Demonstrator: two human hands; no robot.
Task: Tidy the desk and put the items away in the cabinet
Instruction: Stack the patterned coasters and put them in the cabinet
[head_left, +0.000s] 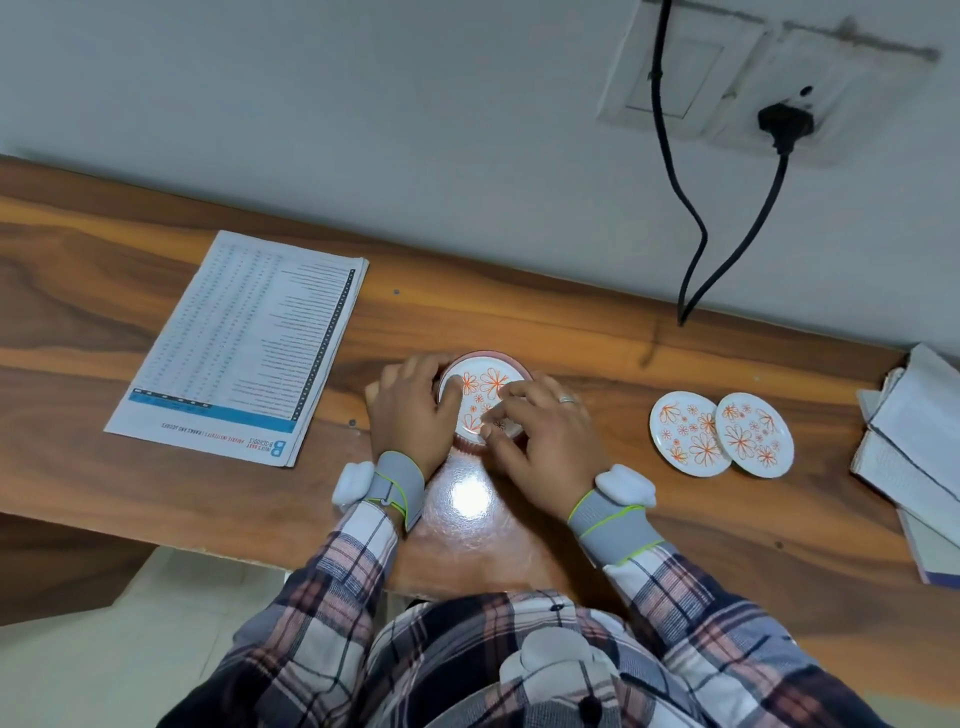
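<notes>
A small white plate with orange flowers (483, 387) sits on top of a pinkish round stack at the middle of the wooden desk (597, 358). My left hand (410, 413) curls around the stack's left side, thumb on the top plate. My right hand (540, 439) rests on the right side, fingertips pinching the plate's near edge. Two more flowered plates lie flat to the right, one (683, 434) partly under the other (754, 434). A folded newspaper (244, 348) lies at the left of the desk.
A pile of folded papers (914, 447) sits at the desk's right end. Two black cables (696, 260) hang from a wall socket (784, 124) down behind the desk. The desk's front edge ends near my body, with floor at lower left.
</notes>
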